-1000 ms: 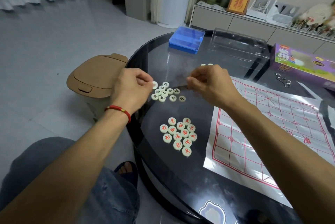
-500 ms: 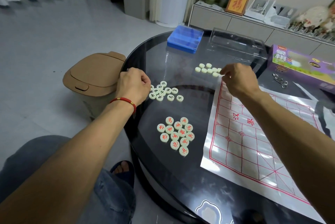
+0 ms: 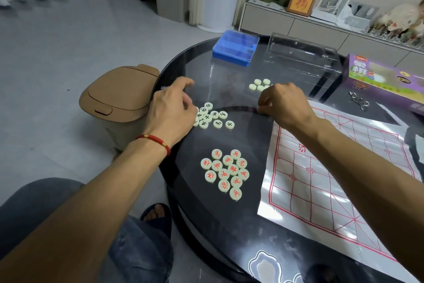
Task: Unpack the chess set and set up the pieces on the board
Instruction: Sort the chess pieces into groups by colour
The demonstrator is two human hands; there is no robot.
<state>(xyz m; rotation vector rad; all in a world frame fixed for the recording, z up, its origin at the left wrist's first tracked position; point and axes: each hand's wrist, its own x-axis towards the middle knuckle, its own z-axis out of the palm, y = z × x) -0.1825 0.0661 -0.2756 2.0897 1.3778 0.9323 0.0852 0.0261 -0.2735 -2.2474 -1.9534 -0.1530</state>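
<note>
On the round black glass table (image 3: 206, 225) lie three groups of cream chess discs: black-character pieces (image 3: 214, 118), red-character pieces (image 3: 226, 172) nearer me, and a few blank-side-up pieces (image 3: 259, 84) farther back. The paper board with a red grid (image 3: 332, 179) is spread at the right. My left hand (image 3: 174, 108) rests at the left edge of the black-character group, fingers loosely bent and touching those discs. My right hand (image 3: 286, 106) is at the board's far left corner, its fingers curled down to the table in a pinch; a small piece seems held under the fingertips, mostly hidden.
A blue plastic case (image 3: 235, 47) and a clear plastic tray (image 3: 302, 53) stand at the table's far side. The purple game box (image 3: 385, 81) and a metal ring puzzle (image 3: 359, 100) lie at the right. A tan bin (image 3: 114, 101) sits on the floor to the left.
My right hand went out to the blank pieces, then came back left and nearer with its fingers pinched. My left hand stayed by the black-character pieces and loosened its fingers.
</note>
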